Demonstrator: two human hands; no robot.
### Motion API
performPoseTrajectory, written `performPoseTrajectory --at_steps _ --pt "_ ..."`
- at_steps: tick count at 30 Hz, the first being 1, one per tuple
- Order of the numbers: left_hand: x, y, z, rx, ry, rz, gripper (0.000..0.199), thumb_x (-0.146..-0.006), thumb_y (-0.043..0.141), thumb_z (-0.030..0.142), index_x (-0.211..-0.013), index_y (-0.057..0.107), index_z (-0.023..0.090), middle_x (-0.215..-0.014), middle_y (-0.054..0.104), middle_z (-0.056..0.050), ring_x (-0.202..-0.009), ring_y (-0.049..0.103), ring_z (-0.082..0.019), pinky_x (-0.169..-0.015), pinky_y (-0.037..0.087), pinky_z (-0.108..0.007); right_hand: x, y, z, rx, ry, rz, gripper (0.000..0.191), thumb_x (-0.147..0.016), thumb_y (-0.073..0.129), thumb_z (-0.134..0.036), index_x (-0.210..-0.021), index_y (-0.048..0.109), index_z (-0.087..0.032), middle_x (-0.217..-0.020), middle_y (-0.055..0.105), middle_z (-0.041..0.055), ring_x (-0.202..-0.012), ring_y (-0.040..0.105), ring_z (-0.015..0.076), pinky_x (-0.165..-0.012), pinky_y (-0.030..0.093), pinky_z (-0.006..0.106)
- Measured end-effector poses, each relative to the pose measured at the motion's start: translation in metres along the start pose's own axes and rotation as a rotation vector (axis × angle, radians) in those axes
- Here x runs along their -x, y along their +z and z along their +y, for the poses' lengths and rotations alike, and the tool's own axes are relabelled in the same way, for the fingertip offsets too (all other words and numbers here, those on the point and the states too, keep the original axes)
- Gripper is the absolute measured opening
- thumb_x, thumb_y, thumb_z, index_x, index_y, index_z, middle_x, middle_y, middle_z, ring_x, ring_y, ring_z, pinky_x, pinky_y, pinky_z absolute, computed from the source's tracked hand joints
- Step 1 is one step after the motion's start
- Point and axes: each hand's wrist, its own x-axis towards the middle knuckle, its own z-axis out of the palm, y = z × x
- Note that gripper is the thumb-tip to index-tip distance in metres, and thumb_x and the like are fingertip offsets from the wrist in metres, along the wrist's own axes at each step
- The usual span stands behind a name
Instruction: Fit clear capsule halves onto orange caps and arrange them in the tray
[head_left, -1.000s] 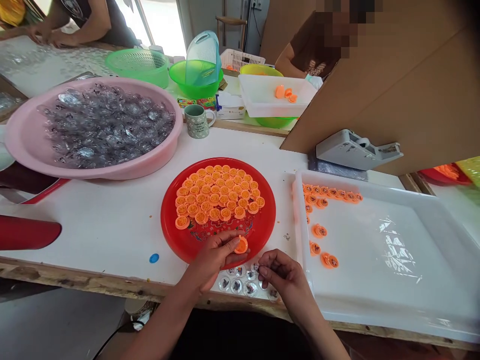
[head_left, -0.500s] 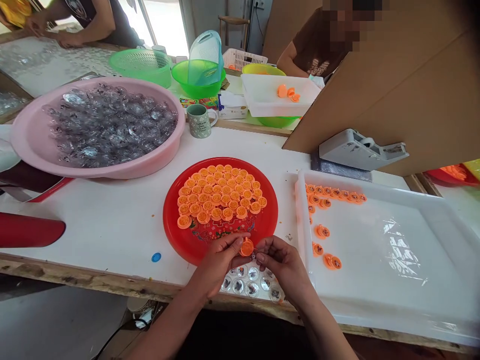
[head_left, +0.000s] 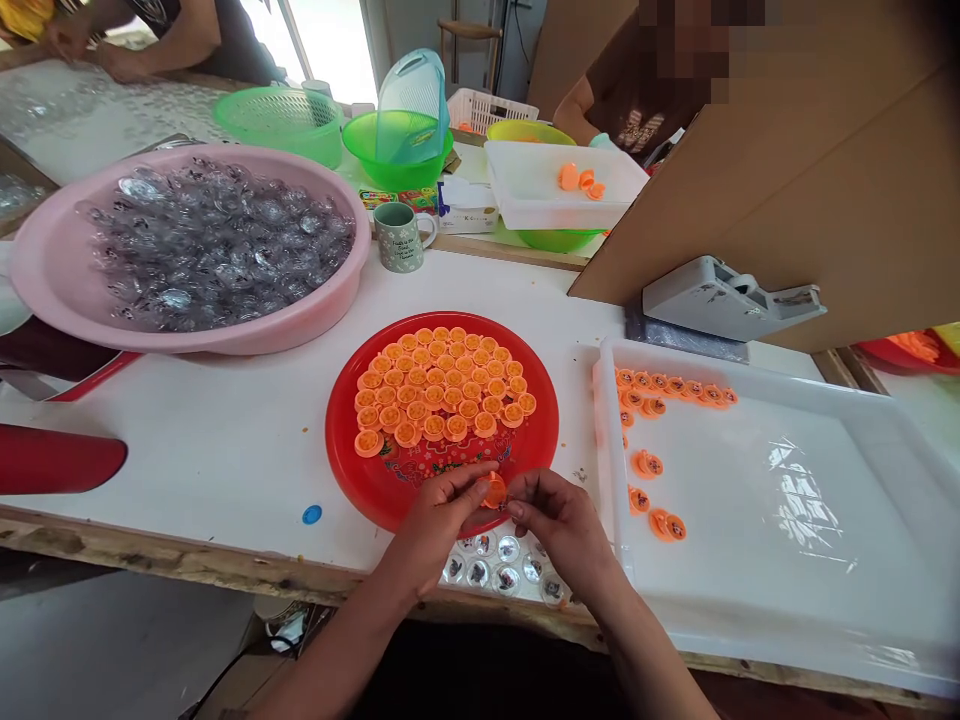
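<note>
The left hand (fingers curled) pinches an orange piece.

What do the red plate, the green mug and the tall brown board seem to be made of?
Red plate: probably glossy plastic, its rim evenly coloured and shiny; coated metal is possible.
Green mug: likely glazed ceramic, by its soft shine.
Brown board: seemingly matt cardboard, with dull tan face and straight crease.
</note>
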Motion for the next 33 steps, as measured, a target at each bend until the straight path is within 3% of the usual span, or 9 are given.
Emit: performPoseTrajectory --at_steps 4,8,12,15,20,25,27,30,33 --pt "0.0 0.0 -0.002 -0.042 0.023 -0.027 0.029 -0.081 0.07 0.034 -0.107 0.072 0.022 -0.12 0.068 -0.006 -0.116 0.06 -0.026 -0.098 0.051 -0.038 -0.001 -0.001 -0.001 -0.014 0.016 0.021 0.03 -0.065 0.08 -0.041 -0.069 0.062 -0.017 -0.06 0.058 -0.002 -0.055 0.053 0.0122 -0.052 0.045 0.026" --pt "-0.003 -0.001 -0.011 -0.088 0.032 -0.097 0.042 -0.076 0.074 0.037 -0.114 0.069 0.02 -0.116 0.07 -0.007 -0.112 0.062 -0.027 -0.098 0.05 -0.04 -0.002 -0.007 -0.004 0.065 0.014 0.019 0.026 -0.067 0.079 -0.038 -0.068 0.065 -0.017 -0.059 0.057 -0.0019 -0.056 0.049 0.0107 -0.051 0.041 0.024" --pt "-0.002 -0.001 -0.011 -0.094 0.015 -0.093 0.046 -0.076 0.075 0.034 -0.118 0.066 0.02 -0.116 0.07 -0.007 -0.111 0.062 -0.025 -0.097 0.05 -0.037 -0.003 -0.012 -0.006 0.03 0.07 -0.056 0.026 -0.068 0.078 -0.039 -0.069 0.065 -0.017 -0.059 0.056 -0.0024 -0.052 0.046 0.0099 -0.049 0.038 0.024" --pt "0.001 0.001 -0.008 -0.118 0.013 -0.094 0.047 -0.074 0.076 0.028 -0.119 0.066 0.02 -0.12 0.068 -0.006 -0.111 0.062 -0.024 -0.096 0.05 -0.036 -0.003 -0.01 -0.004 0.035 0.058 -0.023 0.028 -0.066 0.078 -0.041 -0.068 0.064 -0.017 -0.059 0.056 -0.0019 -0.053 0.048 0.011 -0.049 0.039 0.025" --pt "0.002 0.006 -0.009 -0.181 0.076 -0.108 0.045 -0.073 0.075 0.025 -0.117 0.067 0.019 -0.102 0.073 -0.005 -0.101 0.065 -0.024 -0.09 0.052 -0.037 0.003 0.0 0.003 0.235 -0.085 0.19 0.013 -0.075 0.071 -0.031 -0.073 0.067 -0.019 -0.068 0.065 0.0017 -0.062 0.058 0.016 -0.059 0.048 0.029" --pt "0.005 0.007 -0.013 -0.358 0.269 -0.042 0.034 -0.08 0.066 0.025 -0.115 0.068 0.022 -0.106 0.072 -0.005 -0.102 0.064 -0.023 -0.091 0.051 -0.034 0.01 0.005 0.006 0.274 -0.161 0.232 0.008 -0.081 0.067 -0.029 -0.084 0.065 -0.021 -0.073 0.067 0.0014 -0.062 0.063 0.0168 -0.059 0.051 0.028" --pt "0.008 0.007 -0.014 -0.398 0.354 -0.044 0.034 -0.082 0.063 0.022 -0.116 0.068 0.024 -0.109 0.071 -0.004 -0.102 0.064 -0.022 -0.093 0.05 -0.032 0.013 0.004 0.006 0.372 -0.28 0.242 0.004 -0.085 0.063 -0.024 -0.083 0.065 -0.022 -0.072 0.067 0.001 -0.064 0.063 0.0164 -0.06 0.051 0.028" --pt "0.011 0.007 -0.015 -0.449 0.447 -0.077 0.035 -0.085 0.06 0.021 -0.119 0.066 0.026 -0.109 0.07 -0.004 -0.099 0.065 -0.021 -0.091 0.051 -0.031 0.018 0.001 0.004 0.554 -0.516 0.268 0.013 -0.089 0.057 -0.017 -0.084 0.067 -0.024 -0.076 0.068 0.0006 -0.067 0.064 0.0157 -0.062 0.049 0.027" --pt "0.014 0.006 -0.014 -0.504 0.508 -0.115 0.034 -0.088 0.057 0.022 -0.12 0.065 0.028 -0.108 0.07 -0.004 -0.095 0.066 -0.02 -0.09 0.051 -0.03 0.023 0.0 0.001 0.644 -0.627 0.28 0.014 -0.089 0.057 -0.014 -0.087 0.065 -0.025 -0.078 0.068 -0.0006 -0.069 0.065 0.0151 -0.063 0.049 0.025"
